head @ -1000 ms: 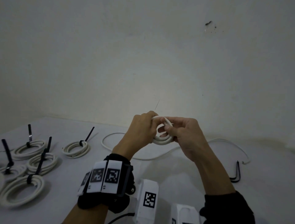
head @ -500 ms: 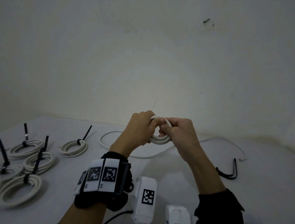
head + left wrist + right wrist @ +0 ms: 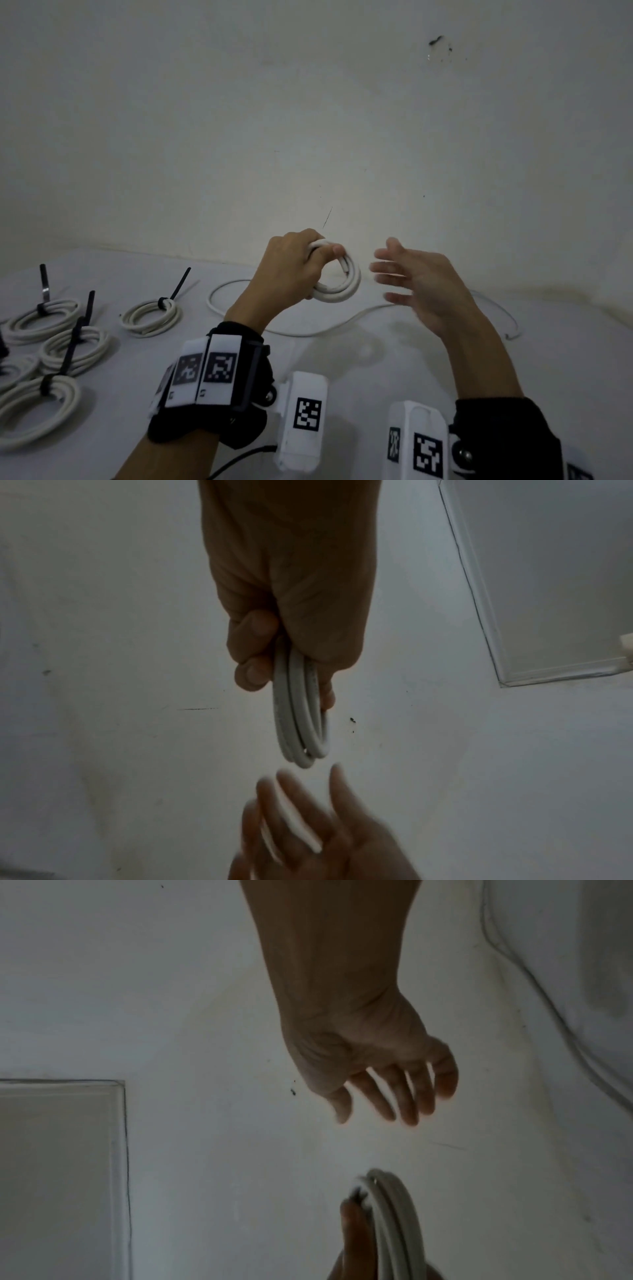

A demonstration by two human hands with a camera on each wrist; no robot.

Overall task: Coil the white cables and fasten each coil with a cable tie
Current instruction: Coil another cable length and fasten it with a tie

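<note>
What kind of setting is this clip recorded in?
Probably a bare indoor workroom: a plain scuffed wall, a white-covered table, and tied cable coils laid out in a batch.

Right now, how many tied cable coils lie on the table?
5, all at the left: a back coil, a middle coil, a right coil, a front coil, and an edge coil, partly cut off. More may lie outside the view.
</note>
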